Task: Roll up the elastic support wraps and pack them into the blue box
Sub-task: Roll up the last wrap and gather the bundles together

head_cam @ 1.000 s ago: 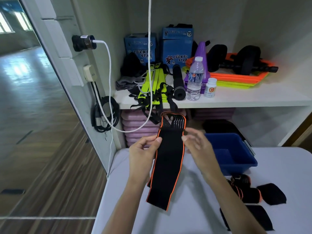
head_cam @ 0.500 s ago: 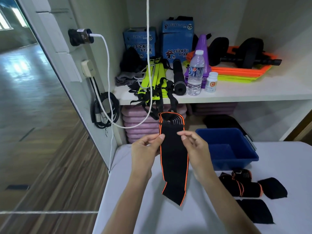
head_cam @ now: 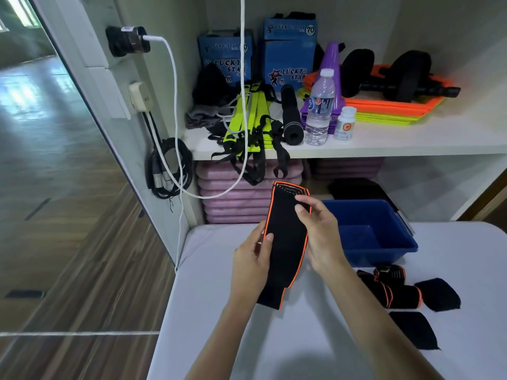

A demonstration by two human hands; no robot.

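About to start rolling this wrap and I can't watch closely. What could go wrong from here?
1. The wrap is held in the air, the left hand and right hand gripping only its edges; its lower end hangs free, so the roll may start loose or crooked.
2. The blue box sits close behind the right hand and could get nudged.
3. The loose wraps near the right forearm could be swept along the table.

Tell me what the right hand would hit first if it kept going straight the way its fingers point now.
The right hand points up and left, its fingertips already on the upper part of the held wrap. Past that, probably the stacked pink mats under the shelf, though depth is unclear.
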